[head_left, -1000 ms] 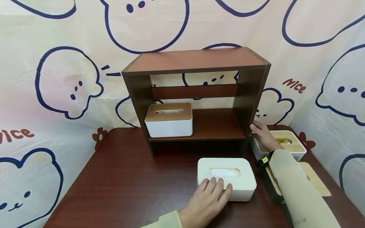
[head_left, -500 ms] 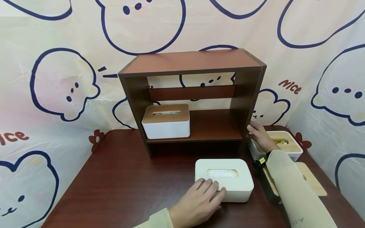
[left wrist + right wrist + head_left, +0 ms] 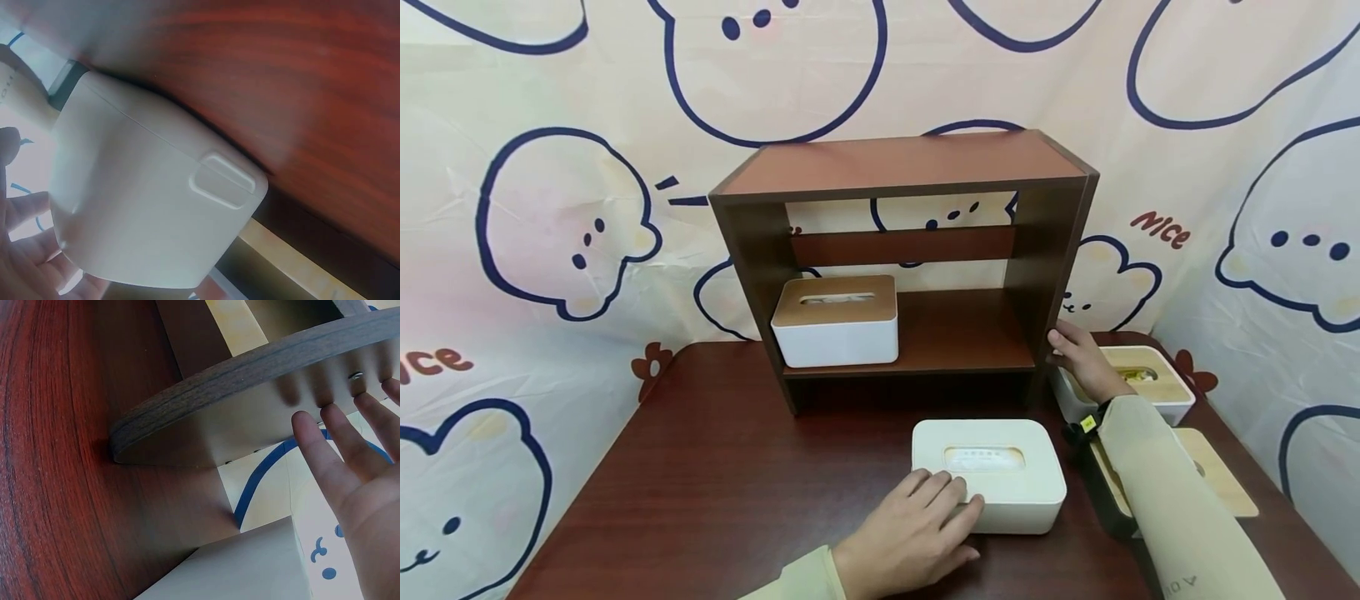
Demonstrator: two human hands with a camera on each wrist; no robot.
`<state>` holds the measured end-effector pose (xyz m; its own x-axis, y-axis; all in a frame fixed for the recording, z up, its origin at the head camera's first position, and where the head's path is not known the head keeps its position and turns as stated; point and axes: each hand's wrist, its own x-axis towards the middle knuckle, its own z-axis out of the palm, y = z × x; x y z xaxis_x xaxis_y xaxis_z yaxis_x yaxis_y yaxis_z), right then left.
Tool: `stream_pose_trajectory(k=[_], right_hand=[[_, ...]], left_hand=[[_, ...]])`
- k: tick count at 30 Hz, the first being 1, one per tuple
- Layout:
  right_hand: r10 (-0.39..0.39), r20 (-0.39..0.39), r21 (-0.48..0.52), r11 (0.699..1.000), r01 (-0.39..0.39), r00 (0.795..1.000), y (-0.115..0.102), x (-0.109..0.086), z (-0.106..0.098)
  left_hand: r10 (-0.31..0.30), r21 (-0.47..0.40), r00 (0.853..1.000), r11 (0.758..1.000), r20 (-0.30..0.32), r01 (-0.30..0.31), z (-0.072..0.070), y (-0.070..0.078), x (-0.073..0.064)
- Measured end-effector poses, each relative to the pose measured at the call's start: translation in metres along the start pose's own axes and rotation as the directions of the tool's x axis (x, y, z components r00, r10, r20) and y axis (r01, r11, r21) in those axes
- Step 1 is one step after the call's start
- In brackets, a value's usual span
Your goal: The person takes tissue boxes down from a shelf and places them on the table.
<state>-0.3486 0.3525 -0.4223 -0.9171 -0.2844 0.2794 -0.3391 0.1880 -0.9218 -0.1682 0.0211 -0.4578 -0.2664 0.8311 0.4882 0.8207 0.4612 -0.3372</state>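
A white tissue box [image 3: 1026,479] with a slotted lid sits on the table in front of a brown shelf unit [image 3: 902,162]. My left hand [image 3: 910,533] is at the box's front left corner, its relaxed fingers overlapping the lid edge in the head view. In the left wrist view, the fingers [image 3: 37,247] lie beside the white box wall [image 3: 144,181]. My right hand [image 3: 1088,365] is at the outer side of the shelf's right panel. Its straight fingers reach to that panel [image 3: 250,422] in the right wrist view, fingertips right at its surface.
A white tissue box with a brown lid [image 3: 835,325] stands at the left on the shelf board. Right of the unit are a white box with a wooden lid [image 3: 1165,387] and a dark box with a wooden lid [image 3: 1217,483], partly behind my right sleeve [image 3: 1180,500].
My left hand has slid left and slightly down, farther off the white tissue box lid. The right hand stays at the shelf side. The head view has shifted a little.
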Motion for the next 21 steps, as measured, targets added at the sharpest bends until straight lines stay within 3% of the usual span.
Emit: stream_pose_trajectory(k=[21], right_hand=[[-0.008, 0.003, -0.006, 1.0, 0.008, 1.0, 0.0009, -0.0004, -0.0004]], left_hand=[[0.002, -0.006, 0.998, 1.0, -0.066, -0.003, 0.0007, -0.0075, -0.0046]])
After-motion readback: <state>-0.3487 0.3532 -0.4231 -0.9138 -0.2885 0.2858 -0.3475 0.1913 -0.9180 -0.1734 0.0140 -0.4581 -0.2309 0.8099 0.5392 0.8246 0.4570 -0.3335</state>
